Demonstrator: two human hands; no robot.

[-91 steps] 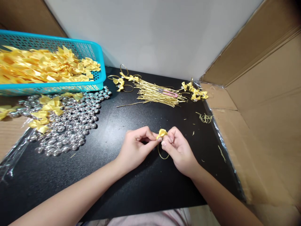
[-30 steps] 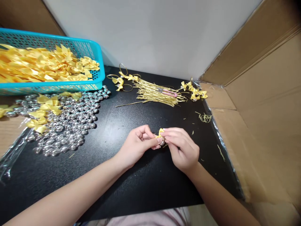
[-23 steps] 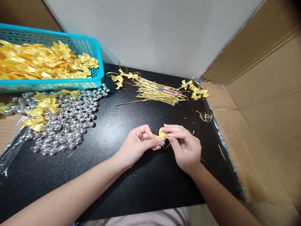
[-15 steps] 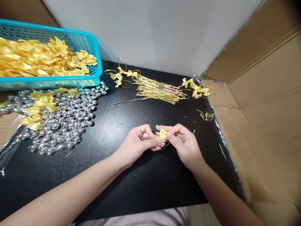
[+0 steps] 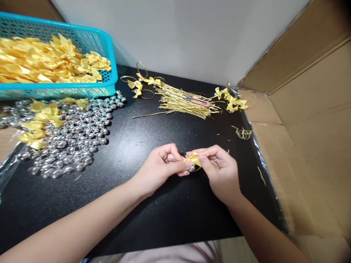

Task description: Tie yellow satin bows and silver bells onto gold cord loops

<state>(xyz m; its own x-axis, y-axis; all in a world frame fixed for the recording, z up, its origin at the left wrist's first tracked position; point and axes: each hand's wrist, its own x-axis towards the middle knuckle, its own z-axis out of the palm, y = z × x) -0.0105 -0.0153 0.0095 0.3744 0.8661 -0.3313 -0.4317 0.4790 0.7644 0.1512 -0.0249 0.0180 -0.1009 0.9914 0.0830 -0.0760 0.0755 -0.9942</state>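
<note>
A small yellow ribbon bow (image 5: 193,160) sits between my two hands above the black table (image 5: 142,138). My left hand (image 5: 160,168) pinches it from the left with thumb and fingers closed. From the right, my right hand (image 5: 221,171) pinches the bow and a thin gold wire with its fingertips. A small silver bead (image 5: 192,168) shows just under the bow.
A turquoise basket (image 5: 104,87) heaped with yellow bows stands at the back left. Several silver beads (image 5: 74,135) and loose bows (image 5: 41,120) lie in front of it. Gold wires (image 5: 183,102) and finished bows (image 5: 231,102) lie at the back. A cardboard wall (image 5: 307,120) closes the right side.
The gold loop that hung under the bow is no longer seen. My right hand shifted its fingers around the bow and turned palm inward. My left hand kept its pinch. The view tilted slightly.
</note>
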